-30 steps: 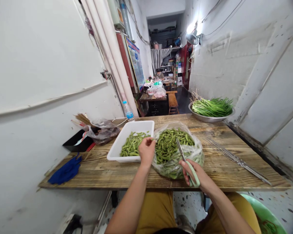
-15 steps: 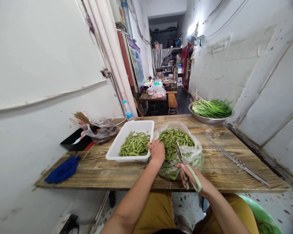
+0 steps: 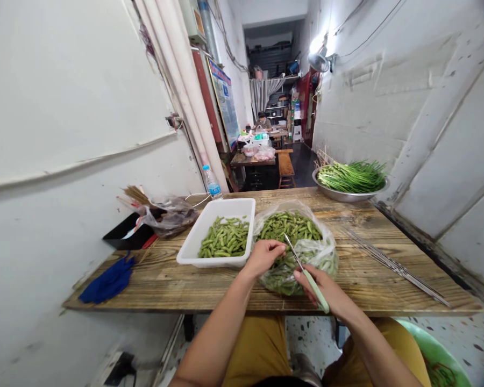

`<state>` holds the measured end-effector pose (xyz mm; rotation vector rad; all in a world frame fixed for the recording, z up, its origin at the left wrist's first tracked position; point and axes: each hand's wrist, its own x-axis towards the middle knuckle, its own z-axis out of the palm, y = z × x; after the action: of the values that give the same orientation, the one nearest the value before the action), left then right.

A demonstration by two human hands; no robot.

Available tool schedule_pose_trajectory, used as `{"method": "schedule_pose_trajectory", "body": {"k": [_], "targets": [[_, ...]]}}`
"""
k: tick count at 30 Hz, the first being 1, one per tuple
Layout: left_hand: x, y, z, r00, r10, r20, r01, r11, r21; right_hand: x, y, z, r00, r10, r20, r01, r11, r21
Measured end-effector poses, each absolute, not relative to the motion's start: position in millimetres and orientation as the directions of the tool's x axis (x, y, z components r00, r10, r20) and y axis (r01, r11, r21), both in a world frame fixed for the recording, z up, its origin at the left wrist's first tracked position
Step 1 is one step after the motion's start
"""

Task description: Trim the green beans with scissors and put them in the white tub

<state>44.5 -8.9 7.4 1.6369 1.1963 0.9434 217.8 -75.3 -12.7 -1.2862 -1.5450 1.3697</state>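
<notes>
My right hand (image 3: 320, 287) grips green-handled scissors (image 3: 293, 250), whose blades point up and left over the clear plastic bag (image 3: 326, 239). Green edamame pods (image 3: 288, 223) fill that bag. Close to the blade tips, my left hand (image 3: 266, 255) is over the bag's left side with thumb and fingers pinched together; whatever is between them is too small to make out. To the left of the bag stands a white plastic tub (image 3: 191, 244) with more loose pods (image 3: 225, 238) lying inside it.
Metal skewers (image 3: 395, 266) lie at the right, below a steel bowl (image 3: 353, 194) of long green stalks. On the left are a blue cloth (image 3: 107, 279), a black box (image 3: 125, 234) and a water bottle (image 3: 212, 184). A person (image 3: 262, 122) sits farther back.
My left hand has moved right, from the tub's edge to beside the scissor tips. The scissors have turned edge-on, and their blades now look closed together.
</notes>
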Motion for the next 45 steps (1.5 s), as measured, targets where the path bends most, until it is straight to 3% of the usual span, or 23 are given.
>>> {"method": "schedule_pose_trajectory", "body": {"k": [4, 10, 16, 24, 28, 30, 32, 35, 38, 41, 45], "targets": [[43.5, -8.8, 8.8, 0.269, 0.961, 0.063, 0.243, -0.131, 0.961, 220.9, -77.0, -6.6, -0.273, 0.956, -0.111, 0.243, -0.044, -0.969], [48.8, -7.3, 0.4, 0.162, 0.986, -0.024, -0.072, 0.036, 0.997, 221.1, -74.8, -13.2, -0.253, 0.954, -0.161, 0.208, -0.109, -0.972], [48.1, -4.7, -3.5, 0.036, 0.998, 0.05, 0.012, -0.05, 0.999, 218.5, -76.7, -13.3, -0.295, 0.944, -0.145, 0.167, -0.098, -0.981], [56.2, -6.9, -11.1, 0.139, 0.99, 0.002, -0.06, 0.006, 0.998, 221.4, -76.0, -7.3, -0.276, 0.958, -0.079, 0.229, -0.015, -0.973], [50.7, -5.6, -13.4, 0.062, 0.993, 0.096, 0.124, -0.103, 0.987, 222.5, -76.3, -7.2, -0.264, 0.963, -0.053, 0.229, 0.009, -0.973], [34.7, -3.3, -8.6, -0.018, 0.974, 0.226, 0.294, -0.211, 0.932, 223.7, -76.2, -9.3, -0.26, 0.964, -0.055, 0.229, 0.006, -0.973], [12.7, -0.5, 0.4, -0.138, 0.899, 0.416, 0.53, -0.288, 0.797, 225.4, -75.4, -12.3, -0.247, 0.967, -0.066, 0.225, -0.009, -0.974], [-10.2, 2.0, 13.5, -0.22, 0.81, 0.544, 0.811, -0.158, 0.564, 227.0, -73.1, -16.0, -0.241, 0.965, -0.099, 0.211, -0.047, -0.976], [0.3, 1.1, 12.9, -0.047, 0.863, 0.503, 0.872, -0.21, 0.442, 226.3, -71.2, -17.3, -0.255, 0.96, -0.118, 0.187, -0.07, -0.98], [32.1, 1.3, -2.3, 0.266, 0.907, 0.327, 0.808, -0.394, 0.438, 225.2, -71.8, -18.0, -0.26, 0.959, -0.11, 0.178, -0.065, -0.982], [57.8, 7.6, -19.3, 0.309, 0.919, 0.244, 0.845, -0.383, 0.373, 227.1, -74.9, -20.5, -0.249, 0.962, -0.116, 0.196, -0.068, -0.978]]}}
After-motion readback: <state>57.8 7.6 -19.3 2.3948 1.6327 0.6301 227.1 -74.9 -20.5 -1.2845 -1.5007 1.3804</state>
